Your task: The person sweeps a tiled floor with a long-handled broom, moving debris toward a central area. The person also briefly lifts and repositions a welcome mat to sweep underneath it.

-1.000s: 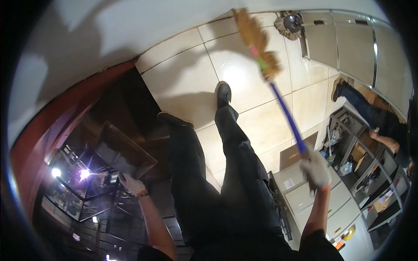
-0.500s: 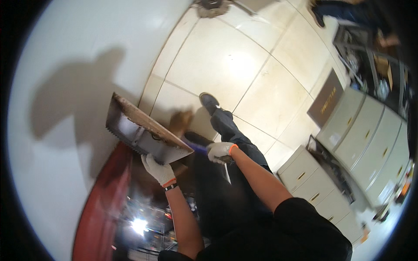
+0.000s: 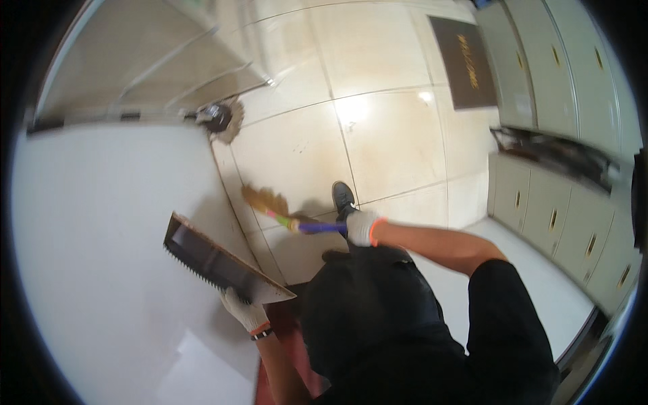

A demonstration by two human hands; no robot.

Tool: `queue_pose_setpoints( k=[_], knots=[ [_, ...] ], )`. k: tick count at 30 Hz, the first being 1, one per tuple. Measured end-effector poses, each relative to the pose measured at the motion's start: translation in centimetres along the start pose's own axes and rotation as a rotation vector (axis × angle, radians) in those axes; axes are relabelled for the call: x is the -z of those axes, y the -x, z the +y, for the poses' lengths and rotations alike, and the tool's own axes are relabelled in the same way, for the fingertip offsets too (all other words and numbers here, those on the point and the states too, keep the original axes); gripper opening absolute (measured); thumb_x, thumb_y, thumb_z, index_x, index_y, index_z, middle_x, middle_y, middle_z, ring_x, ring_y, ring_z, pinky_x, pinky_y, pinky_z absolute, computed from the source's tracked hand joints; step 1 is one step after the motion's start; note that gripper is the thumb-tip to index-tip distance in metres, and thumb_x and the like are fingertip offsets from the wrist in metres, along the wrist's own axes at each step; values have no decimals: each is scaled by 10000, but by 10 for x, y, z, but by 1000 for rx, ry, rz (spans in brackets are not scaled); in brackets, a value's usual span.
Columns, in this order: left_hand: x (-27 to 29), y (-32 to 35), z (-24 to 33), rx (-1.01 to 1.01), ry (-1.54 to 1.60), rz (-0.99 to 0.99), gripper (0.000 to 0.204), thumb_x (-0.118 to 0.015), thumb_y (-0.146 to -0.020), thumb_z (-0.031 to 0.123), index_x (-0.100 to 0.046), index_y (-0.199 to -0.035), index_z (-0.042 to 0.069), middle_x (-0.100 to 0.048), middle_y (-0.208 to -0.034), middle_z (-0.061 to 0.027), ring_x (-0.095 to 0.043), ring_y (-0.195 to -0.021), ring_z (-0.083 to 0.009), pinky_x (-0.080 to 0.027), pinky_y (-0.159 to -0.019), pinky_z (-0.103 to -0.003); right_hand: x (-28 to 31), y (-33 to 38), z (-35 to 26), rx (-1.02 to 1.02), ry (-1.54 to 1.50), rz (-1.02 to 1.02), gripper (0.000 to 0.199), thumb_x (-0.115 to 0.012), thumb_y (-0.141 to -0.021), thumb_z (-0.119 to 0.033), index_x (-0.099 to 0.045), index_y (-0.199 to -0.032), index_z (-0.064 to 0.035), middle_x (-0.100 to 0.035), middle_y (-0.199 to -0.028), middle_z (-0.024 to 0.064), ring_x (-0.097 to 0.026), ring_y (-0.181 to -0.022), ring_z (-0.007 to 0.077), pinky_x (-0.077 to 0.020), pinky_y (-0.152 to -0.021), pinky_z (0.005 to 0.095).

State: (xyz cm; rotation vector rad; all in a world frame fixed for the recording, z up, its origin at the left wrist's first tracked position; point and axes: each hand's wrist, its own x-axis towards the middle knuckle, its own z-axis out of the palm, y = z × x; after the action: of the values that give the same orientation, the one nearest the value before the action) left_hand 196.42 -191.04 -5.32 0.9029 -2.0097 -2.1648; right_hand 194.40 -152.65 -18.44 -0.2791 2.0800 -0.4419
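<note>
My left hand (image 3: 244, 314), in a white knit glove with an orange cuff, grips the edge of a dustpan (image 3: 216, 260). The dustpan is a tilted box shape with a row of teeth along one long side, held beside the white wall. My right hand (image 3: 362, 228), gloved the same way, is closed around the purple handle of a broom (image 3: 320, 228). Its tan bristles point left, above the tiled floor and apart from the dustpan. Both feet are partly in view below the broom.
A mop head (image 3: 229, 120) lies by the wall's far corner, next to a large panel (image 3: 155, 61) at upper left. A dark doormat (image 3: 464, 62) lies on the tiles at the far right. Pale drawer cabinets (image 3: 553, 216) line the right side. Something red (image 3: 290, 344) stands near my left forearm.
My view has turned, bringing the mop and panel closer. The broom's bristles now show clearly, swung out to the left. Both hands keep hold of the dustpan and broom.
</note>
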Motion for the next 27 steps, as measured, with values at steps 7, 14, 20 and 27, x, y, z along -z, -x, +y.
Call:
queue_pose_setpoints(
  k=[7, 14, 20, 27],
  knots=[
    [-77, 83, -1, 41, -110, -153, 532, -556, -1066, 375, -511, -1464, 24, -574, -1423, -119, -544, -1329, -262, -460, -1133, -449, 33, 91, 244, -346, -473, 531, 544, -471, -1020, -432, -783, -1095, 7, -778, -997, 257, -774, -919, 397, -590, -859, 517],
    [-158, 163, 14, 202, -217, -682, 512, -591, -1046, 290, -519, -1466, 5, -592, -1409, -114, -562, -1312, -268, -477, -1108, -443, -106, 161, 328, -536, -1611, 723, 666, -385, -1050, -619, -609, -926, -3, -594, -736, 132, -596, -635, 292, -508, -669, 513],
    [-213, 133, 95, 149, -612, -869, 484, -575, -1041, 327, -593, -1396, -2, -643, -1381, -103, -592, -1289, -252, -484, -1093, -421, -407, 204, -54, -944, -2176, 424, 889, -325, -1056, -735, -666, -1373, 22, -748, -1101, 268, -731, -1017, 369, -540, -914, 474],
    [-267, 76, 145, 158, -632, -919, 470, -584, -1027, 295, -603, -1396, 5, -668, -1332, -101, -638, -1218, -244, -500, -1068, -433, -406, 435, -314, -1454, -2461, 31, 346, -565, -1060, -380, -616, -970, -50, -535, -617, 50, -519, -447, 194, -433, -429, 385]
  ],
)
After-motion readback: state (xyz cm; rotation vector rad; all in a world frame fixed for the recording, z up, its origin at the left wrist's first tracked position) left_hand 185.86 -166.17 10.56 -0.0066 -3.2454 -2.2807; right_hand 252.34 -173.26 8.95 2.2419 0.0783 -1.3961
